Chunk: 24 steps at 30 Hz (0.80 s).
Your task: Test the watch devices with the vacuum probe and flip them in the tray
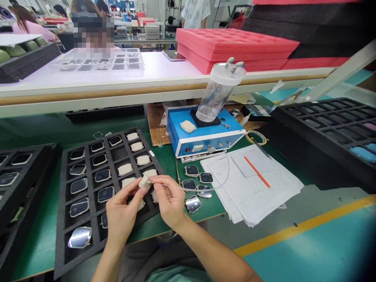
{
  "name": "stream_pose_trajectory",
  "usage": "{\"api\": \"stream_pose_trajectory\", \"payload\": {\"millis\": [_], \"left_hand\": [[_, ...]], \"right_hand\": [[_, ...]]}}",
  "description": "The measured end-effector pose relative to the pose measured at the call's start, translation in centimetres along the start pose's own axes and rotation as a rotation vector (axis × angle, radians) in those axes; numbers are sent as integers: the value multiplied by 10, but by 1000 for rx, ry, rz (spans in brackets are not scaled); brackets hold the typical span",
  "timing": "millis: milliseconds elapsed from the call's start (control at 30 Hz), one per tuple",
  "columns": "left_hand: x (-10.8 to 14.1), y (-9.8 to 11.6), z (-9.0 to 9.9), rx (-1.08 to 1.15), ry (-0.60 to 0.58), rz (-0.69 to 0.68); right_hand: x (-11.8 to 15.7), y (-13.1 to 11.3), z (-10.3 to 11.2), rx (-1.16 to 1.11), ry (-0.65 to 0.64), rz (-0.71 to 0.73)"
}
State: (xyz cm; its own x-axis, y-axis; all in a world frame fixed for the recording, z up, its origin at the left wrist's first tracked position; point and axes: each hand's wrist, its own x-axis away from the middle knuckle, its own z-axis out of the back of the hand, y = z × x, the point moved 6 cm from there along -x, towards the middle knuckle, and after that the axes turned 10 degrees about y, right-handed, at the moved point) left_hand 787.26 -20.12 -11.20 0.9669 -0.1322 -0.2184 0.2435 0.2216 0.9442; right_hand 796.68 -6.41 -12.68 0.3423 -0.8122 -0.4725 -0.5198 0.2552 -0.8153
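Above the right part of a black foam tray [91,156], my left hand [125,207] pinches a small cream-coloured case [143,181]. My right hand [170,199] is closed on the end of a thin clear tube [216,187], its tip at the case. The tube curves back to the front of a blue machine [202,137]. Dark-glass watch-like pieces [105,194] fill the tray's left compartments, and cream pieces [125,169] lie in the right ones. Another cream piece [188,125] rests on the machine.
Right of my hands lie several loose watch-like pieces [192,170] and papers [252,180] with an orange pen [257,172]. A clear cylinder [216,96] stands on the machine. Foam trays [331,129] flank both sides. A raised shelf [147,84] crosses behind; people are beyond.
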Motion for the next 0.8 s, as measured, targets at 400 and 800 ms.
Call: {"api": "stream_pose_trajectory", "payload": {"millis": [400, 800], "left_hand": [[1, -1, 0, 21, -2, 2], [1, -3, -1, 38, -5, 21]], "right_hand": [[0, 0, 0, -8, -3, -2], [1, 1, 0, -16, -7, 2]]}}
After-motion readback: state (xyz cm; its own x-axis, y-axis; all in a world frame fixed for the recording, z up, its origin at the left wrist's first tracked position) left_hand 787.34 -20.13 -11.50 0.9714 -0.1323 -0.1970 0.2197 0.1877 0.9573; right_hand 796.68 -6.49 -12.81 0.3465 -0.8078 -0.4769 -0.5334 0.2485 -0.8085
